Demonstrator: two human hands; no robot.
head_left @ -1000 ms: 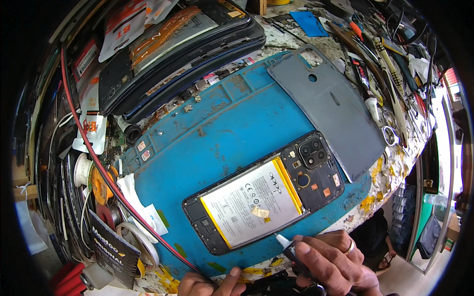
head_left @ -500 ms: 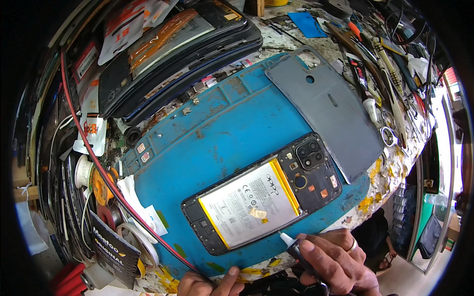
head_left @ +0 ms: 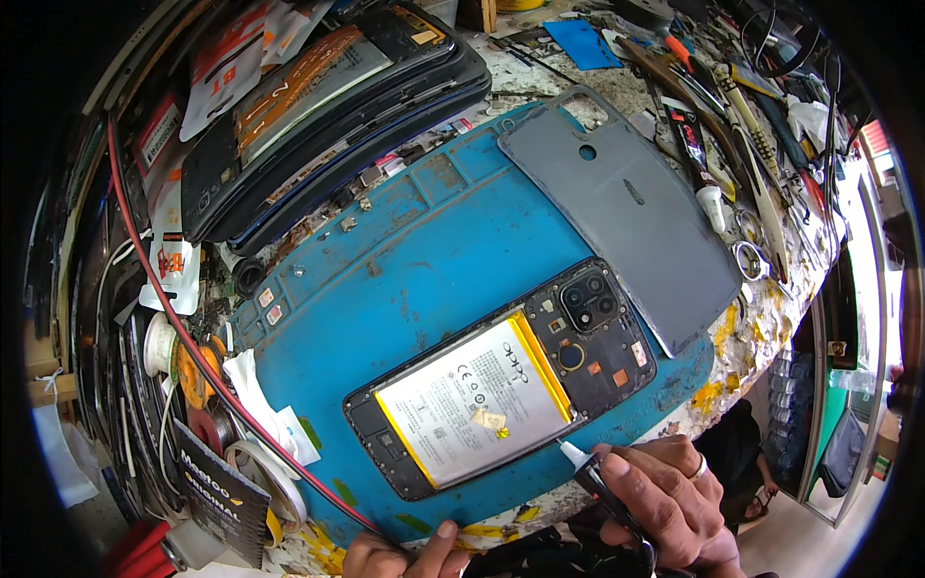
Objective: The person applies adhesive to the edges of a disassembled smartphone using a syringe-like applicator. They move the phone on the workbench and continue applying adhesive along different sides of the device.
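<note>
My right hand (head_left: 665, 496) is closed around a dark glue tube (head_left: 609, 491) with a white nozzle. The nozzle's thin tip points at the near long edge of an opened phone (head_left: 609, 361), by the battery's lower right corner; whether it touches cannot be made out. The phone lies tilted on a blue mat (head_left: 385, 318), its silver battery (head_left: 472, 409) with yellow borders exposed and its camera block at the upper right. My left hand (head_left: 409, 556) rests at the mat's near edge, partly cut off, fingers apart, beside a red-black cable (head_left: 222, 371).
A grey back cover (head_left: 636, 222) lies on the mat at the far right. Stacked phone parts (head_left: 356, 125) stand behind it at the left. Tape rolls (head_left: 199, 371) and a black packet (head_left: 217, 496) sit at the left. Tweezers, tubes and a screwdriver (head_left: 677, 50) crowd the right.
My right hand has moved the tube's tip a little rightward along the phone's near edge, toward the camera end. The whole view has shifted slightly. My left hand stays at the mat's edge.
</note>
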